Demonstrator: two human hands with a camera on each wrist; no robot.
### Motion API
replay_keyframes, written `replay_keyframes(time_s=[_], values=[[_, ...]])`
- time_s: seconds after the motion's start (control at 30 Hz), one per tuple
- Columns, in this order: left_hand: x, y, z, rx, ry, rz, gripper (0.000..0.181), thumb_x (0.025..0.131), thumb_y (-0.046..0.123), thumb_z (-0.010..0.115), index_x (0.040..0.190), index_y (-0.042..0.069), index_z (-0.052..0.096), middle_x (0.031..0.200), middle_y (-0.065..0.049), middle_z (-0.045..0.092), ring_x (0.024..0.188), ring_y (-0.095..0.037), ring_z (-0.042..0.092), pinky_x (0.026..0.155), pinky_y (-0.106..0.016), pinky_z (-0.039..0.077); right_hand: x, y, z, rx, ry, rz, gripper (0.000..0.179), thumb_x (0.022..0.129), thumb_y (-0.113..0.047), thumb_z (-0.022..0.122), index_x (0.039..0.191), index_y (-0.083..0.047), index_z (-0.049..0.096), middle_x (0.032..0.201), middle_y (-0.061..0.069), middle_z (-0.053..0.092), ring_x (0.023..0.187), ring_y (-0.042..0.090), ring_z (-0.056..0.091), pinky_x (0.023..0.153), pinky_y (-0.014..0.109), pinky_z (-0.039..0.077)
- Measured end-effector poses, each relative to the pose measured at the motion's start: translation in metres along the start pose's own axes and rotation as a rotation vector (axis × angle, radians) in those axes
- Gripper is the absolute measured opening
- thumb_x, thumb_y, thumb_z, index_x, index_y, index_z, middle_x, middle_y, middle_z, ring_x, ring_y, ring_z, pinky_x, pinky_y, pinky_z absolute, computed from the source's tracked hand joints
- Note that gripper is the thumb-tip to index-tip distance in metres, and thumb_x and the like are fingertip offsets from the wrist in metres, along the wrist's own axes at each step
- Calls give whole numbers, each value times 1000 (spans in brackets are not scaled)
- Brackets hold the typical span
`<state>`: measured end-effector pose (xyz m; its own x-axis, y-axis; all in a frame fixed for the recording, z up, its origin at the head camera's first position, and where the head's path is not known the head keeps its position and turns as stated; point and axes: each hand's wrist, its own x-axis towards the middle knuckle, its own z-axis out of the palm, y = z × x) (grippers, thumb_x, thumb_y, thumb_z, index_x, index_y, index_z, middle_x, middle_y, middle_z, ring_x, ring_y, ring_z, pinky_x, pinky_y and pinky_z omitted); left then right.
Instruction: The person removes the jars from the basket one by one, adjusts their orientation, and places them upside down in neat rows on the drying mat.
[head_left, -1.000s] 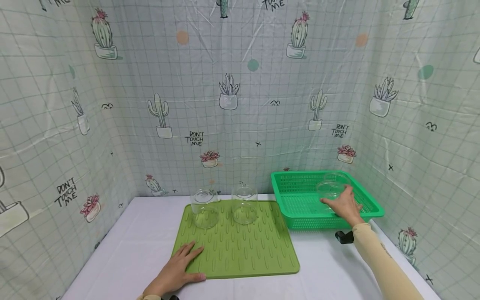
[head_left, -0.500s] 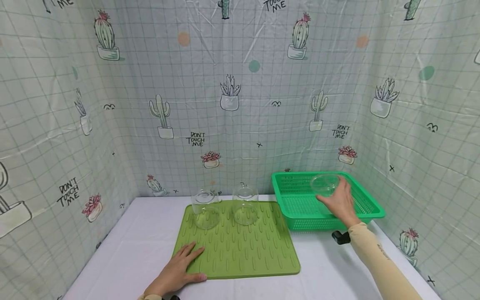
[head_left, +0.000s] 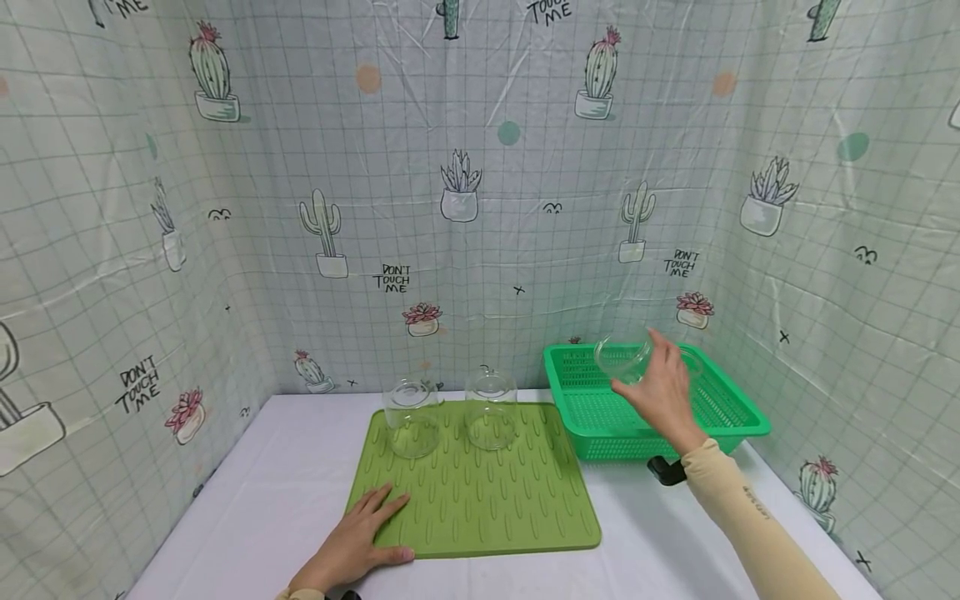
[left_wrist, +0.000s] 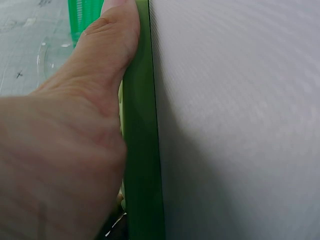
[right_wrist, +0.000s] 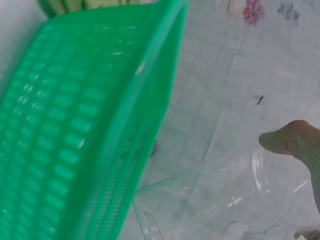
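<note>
My right hand [head_left: 664,398] grips a clear glass cup [head_left: 622,357] above the left part of a green plastic basket [head_left: 667,447]. In the right wrist view the thumb lies against the transparent cup [right_wrist: 225,200], beyond the basket wall [right_wrist: 65,115]. My left hand [head_left: 348,537] rests flat with fingers spread on the front left corner of a green ribbed mat [head_left: 487,508]. Its thumb lies along the mat's front edge in the left wrist view. Two clear glass cups, a left one [head_left: 411,421] and a right one [head_left: 491,412], stand upside down on the mat's back half.
Another clear round vessel [head_left: 692,363] is faintly visible in the basket behind my right hand. A white cloth [head_left: 247,500] covers the table. Curtains [head_left: 517,242] with cactus prints enclose the back and both sides.
My right hand has lifted the cup up from the basket's right side and carried it left, tilting it. The left hand and the two cups on the mat have stayed in place.
</note>
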<state>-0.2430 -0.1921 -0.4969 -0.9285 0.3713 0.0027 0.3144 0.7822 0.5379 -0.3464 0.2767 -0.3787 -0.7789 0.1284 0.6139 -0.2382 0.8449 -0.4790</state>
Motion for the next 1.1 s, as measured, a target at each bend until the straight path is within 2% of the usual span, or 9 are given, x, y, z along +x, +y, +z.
replay_keyframes(time_s=[0.27,0.63,0.93,1.1], values=[[-1,-1,0,7,0,8,89,75,62,70,146,14,45,155,-23,28,140,-52,23,102,-74,27,-8,-35,4,-39,41,-167,100,68,-22,87,148,-9,29,139,29,35,121,50,39,105,70,23],[-3,0,-1,13,10,19,88,76,61,70,146,13,45,155,-23,29,140,-51,23,103,-73,28,-21,-77,19,-87,66,-334,102,64,-22,89,147,-13,31,139,25,36,124,47,40,110,68,21],[-2,-2,0,5,-1,13,89,76,62,69,146,13,44,155,-23,28,140,-52,23,103,-74,27,-35,-99,38,-159,65,-435,109,57,-22,93,147,-15,32,139,24,39,129,46,39,111,67,23],[0,-2,-2,5,-15,8,88,77,61,69,146,13,44,155,-23,28,140,-52,23,102,-73,28,-39,-109,45,-214,72,-517,112,54,-25,94,147,-17,31,138,23,42,131,46,39,110,67,25]])
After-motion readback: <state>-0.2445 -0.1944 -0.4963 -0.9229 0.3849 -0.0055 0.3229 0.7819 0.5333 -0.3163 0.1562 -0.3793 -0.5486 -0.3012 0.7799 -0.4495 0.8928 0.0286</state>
